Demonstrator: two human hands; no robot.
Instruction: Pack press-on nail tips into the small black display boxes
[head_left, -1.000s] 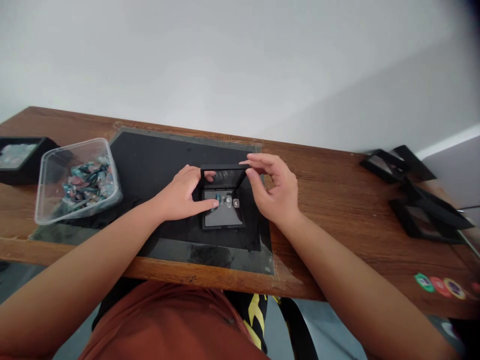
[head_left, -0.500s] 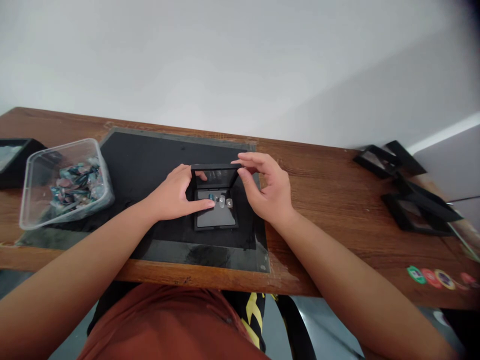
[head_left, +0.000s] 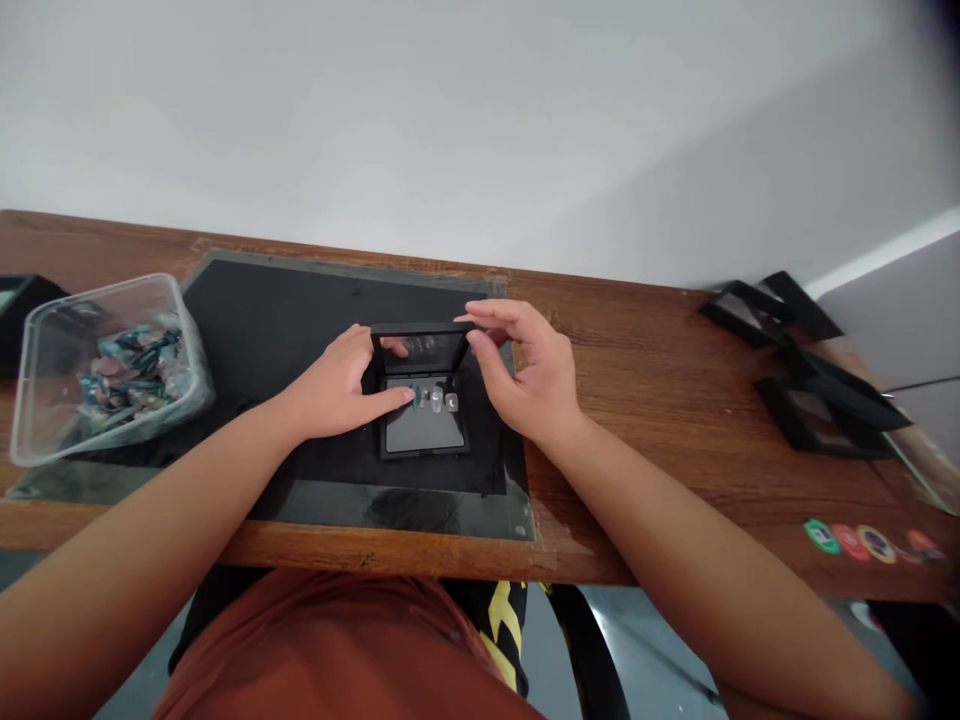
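Note:
A small black case [head_left: 424,434] lies on the black mat with its lid raised. Several small items [head_left: 436,399], clear, silvery and teal, sit in a row across its grey lower half. My left hand [head_left: 341,385] is at the case's left side, thumb stretched over the lower half onto the teal piece and the other fingers behind the lid. At the lid's top right corner, my right hand [head_left: 531,368] pinches the edge between thumb and fingers.
A clear plastic tub [head_left: 112,370] of small wrapped teal and pink pieces stands at the left, beside a black box [head_left: 28,310]. Black frames [head_left: 750,312] lie at the right. Round coloured tokens [head_left: 876,544] are near the right front edge of the wooden table [head_left: 637,370].
The view has shifted slightly, moving the scene a little left. My left thumb has moved left along the row to the teal piece, uncovering more of the items.

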